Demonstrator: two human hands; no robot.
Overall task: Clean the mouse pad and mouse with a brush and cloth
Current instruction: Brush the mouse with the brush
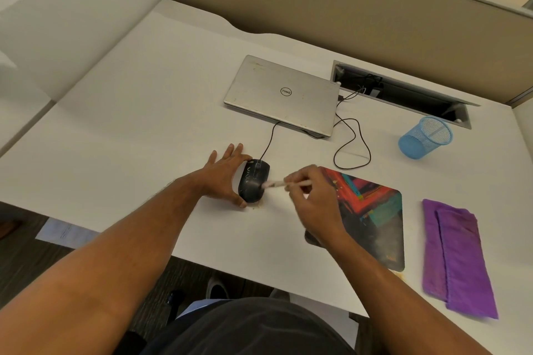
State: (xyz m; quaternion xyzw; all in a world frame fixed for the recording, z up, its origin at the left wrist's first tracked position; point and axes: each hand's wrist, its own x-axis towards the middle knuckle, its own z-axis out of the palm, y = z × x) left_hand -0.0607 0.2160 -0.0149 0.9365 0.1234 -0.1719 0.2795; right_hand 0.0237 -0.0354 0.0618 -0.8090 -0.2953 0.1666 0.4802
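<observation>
Mouse [253,181] — black, on the desk [144,112] left of the mouse pad [372,216]. Our left hand [223,179] steadies it, fingers straight, thumb round its near end. Our right hand [310,196] pinches the brush [274,184] — bristles pointing left, seemingly touching the mouse's right flank. Cloth [455,253] lies right of the pad, untouched.

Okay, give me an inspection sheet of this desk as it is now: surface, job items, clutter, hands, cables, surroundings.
Surface: white desk, small crumbs beside the mouse.
Job's things: black mouse on the bare desk, off the mouse pad; brush tip on the mouse; folded purple cloth untouched, right of the pad.
Clutter: closed laptop; blue mesh cup.
Hands: left hand steadies the mouse; right hand pinches the brush.
Cables: mouse cable loops toward the laptop.
Surroundings: beige partition.
</observation>
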